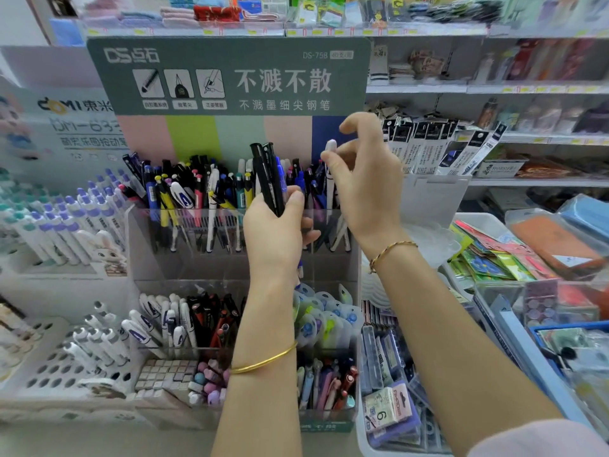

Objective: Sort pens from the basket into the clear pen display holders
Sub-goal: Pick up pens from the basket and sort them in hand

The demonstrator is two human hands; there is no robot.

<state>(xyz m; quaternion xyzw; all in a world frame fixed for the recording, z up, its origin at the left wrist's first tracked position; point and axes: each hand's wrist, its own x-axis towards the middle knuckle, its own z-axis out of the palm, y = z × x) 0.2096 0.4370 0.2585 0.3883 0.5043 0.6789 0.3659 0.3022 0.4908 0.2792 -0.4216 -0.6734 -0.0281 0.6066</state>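
The thumb and forefinger tips (326,157) of the right hand (365,189) pinch the pale cap end of a white pen (330,148), while the other fingers curl loosely above it. The pen stands nearly upright. Its lower part is down among the pens at the right end of the upper tier of the clear holder (184,225); whether its tip touches the bottom I cannot tell through the crowded wall.

Just to the left, the left hand (273,232) has its fingers wrapped round a bundle of black and blue pens (267,174), with the thumb pressed across the front. The bundle is upright, near the same tier.

Further out, the upper tier is packed with mixed pens from left to right. The nearer lower tier (171,324) holds white and black-and-red ones. A green sign card (227,77) rises on the far side, with store shelves beyond it.

The sorting looks well under way: one pen is going in, and the handful in the left hand is not yet placed. I cannot pick out the basket for certain, so I cannot judge how many pens wait there.
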